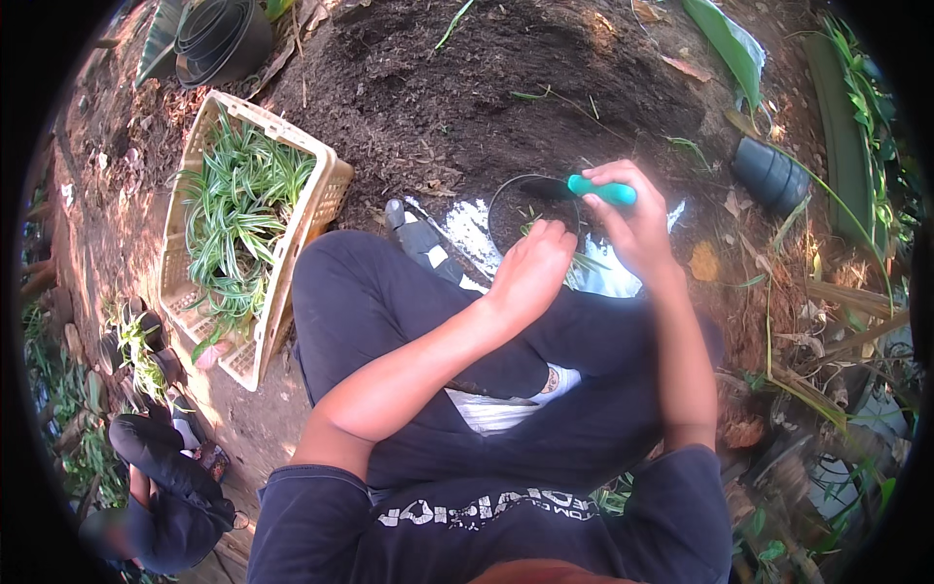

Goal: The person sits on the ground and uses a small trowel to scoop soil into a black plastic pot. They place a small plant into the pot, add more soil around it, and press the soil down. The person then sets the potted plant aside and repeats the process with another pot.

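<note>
A round black plant pot point(494, 219) holding dark soil stands on the ground before my crossed legs. My left hand point(538, 255) reaches over its near rim, fingertips drawn together around a small spider plant point(530, 219) whose leaves show beside the fingers and under the hand. In my right hand point(627, 208) is the green handle point(603, 190) of a hand tool; its dark blade seems to lie inside the pot's far edge, partly lost against the soil. White material point(471, 230) lies on the ground around the pot.
A cream plastic crate point(332, 182) full of spider plants point(237, 212) stands at the left. Stacked black pots point(219, 40) lie at upper left, more pots point(770, 175) at right. Loose soil point(438, 95) spreads ahead. Another person point(168, 504) sits at lower left near potted plants point(142, 350).
</note>
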### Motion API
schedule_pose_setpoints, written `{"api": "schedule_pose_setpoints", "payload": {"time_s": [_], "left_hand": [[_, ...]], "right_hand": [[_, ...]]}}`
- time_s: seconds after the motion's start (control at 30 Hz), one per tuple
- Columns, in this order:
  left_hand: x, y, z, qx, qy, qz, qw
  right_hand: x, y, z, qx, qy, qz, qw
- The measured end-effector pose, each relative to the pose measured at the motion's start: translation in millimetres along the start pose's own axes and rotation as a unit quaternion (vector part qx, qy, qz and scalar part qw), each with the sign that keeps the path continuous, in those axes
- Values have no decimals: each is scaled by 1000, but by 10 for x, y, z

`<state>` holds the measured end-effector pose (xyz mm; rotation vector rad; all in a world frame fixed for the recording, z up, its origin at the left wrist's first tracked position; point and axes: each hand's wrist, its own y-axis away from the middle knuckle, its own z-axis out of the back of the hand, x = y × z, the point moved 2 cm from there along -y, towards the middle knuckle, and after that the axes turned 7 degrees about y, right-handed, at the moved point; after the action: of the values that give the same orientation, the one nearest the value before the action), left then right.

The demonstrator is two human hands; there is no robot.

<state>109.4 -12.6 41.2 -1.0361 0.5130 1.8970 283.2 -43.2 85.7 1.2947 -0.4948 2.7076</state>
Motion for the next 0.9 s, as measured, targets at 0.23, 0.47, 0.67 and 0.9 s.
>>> {"api": "schedule_pose_setpoints", "payload": {"time_s": [0.23, 0.47, 0.67, 0.9], "left_hand": [[94, -34, 48, 2, 44, 23, 999], [251, -161, 199, -7, 134, 62, 989], [292, -168, 242, 30, 128, 100, 986], [420, -280, 319, 63, 138, 161, 975]], "right_hand": [[-11, 108, 194, -9, 54, -34, 998], [8, 156, 262, -45, 65, -30, 996], [67, 91, 265, -71, 48, 22, 996], [-15, 180, 308, -85, 57, -7, 995]]}}
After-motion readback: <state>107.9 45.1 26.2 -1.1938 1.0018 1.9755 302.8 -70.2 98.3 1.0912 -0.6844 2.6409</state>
